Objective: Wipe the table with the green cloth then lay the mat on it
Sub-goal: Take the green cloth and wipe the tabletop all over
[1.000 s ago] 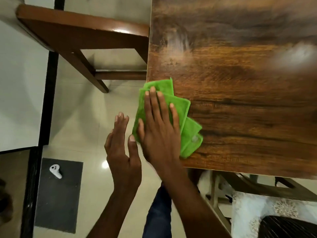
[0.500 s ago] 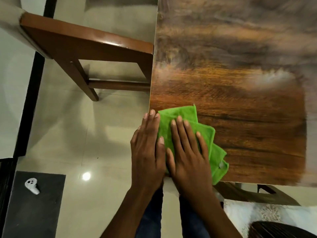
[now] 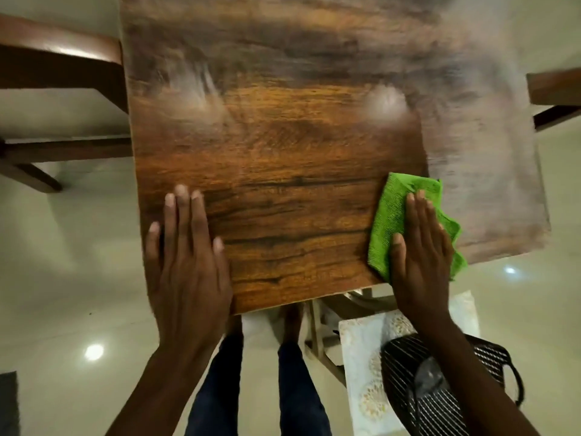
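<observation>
Cloth [image 3: 391,215], green, lies near the table [image 3: 283,152] right front edge under my flat right hand [image 3: 419,262]; left hand [image 3: 188,265] rests flat, empty. Chairs [image 3: 59,73] flank; possibly a mat [image 3: 364,372] below.

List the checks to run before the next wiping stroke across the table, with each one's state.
1. Right hand flat on the green cloth: ok.
2. Cloth lying on the table, not hanging over the near edge: not ok, its near corner overhangs.
3. Left hand bracing the near left corner: ok.
4. Dull hazy strip along the right edge wiped: not ok.
5. Tabletop free of objects in the stroke's path: ok.
6. Mat within reach: cannot tell.
</observation>
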The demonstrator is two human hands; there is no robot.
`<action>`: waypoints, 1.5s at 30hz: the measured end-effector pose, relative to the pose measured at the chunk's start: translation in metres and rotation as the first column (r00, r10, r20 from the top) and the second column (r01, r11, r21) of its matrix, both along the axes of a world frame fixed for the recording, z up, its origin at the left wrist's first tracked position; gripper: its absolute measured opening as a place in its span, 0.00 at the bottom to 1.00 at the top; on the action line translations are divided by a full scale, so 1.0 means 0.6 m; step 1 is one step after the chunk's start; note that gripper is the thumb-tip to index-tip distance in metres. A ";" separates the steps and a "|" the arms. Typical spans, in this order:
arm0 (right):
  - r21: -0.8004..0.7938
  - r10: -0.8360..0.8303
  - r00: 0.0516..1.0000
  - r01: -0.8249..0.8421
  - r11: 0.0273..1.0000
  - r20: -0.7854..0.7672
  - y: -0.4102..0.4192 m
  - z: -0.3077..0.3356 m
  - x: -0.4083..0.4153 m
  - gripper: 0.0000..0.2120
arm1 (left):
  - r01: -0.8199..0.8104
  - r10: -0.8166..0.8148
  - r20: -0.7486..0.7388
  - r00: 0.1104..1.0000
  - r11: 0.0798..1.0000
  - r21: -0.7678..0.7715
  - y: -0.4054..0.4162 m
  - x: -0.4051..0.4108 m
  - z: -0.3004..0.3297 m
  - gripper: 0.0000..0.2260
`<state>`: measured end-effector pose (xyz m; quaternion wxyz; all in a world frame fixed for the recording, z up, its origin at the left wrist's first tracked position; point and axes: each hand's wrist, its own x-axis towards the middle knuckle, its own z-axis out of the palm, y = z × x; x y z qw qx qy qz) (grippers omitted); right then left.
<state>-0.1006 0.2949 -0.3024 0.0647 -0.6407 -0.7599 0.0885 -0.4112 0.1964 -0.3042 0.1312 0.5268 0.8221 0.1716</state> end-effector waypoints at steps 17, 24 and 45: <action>0.049 0.023 0.998 -0.026 0.998 0.063 0.007 -0.022 0.025 0.30 | 0.417 -0.419 -0.152 0.895 0.908 -0.044 0.287 0.261 -0.027 0.29; 0.048 0.152 0.987 -0.154 0.987 0.050 0.235 -0.012 0.012 0.30 | 0.338 -0.346 -0.185 0.920 0.938 -0.072 0.290 0.267 -0.026 0.32; 0.019 0.231 0.972 -0.232 0.973 0.053 0.346 -0.018 -0.005 0.31 | 0.338 -0.350 -0.247 0.904 0.937 -0.091 0.293 0.267 -0.031 0.31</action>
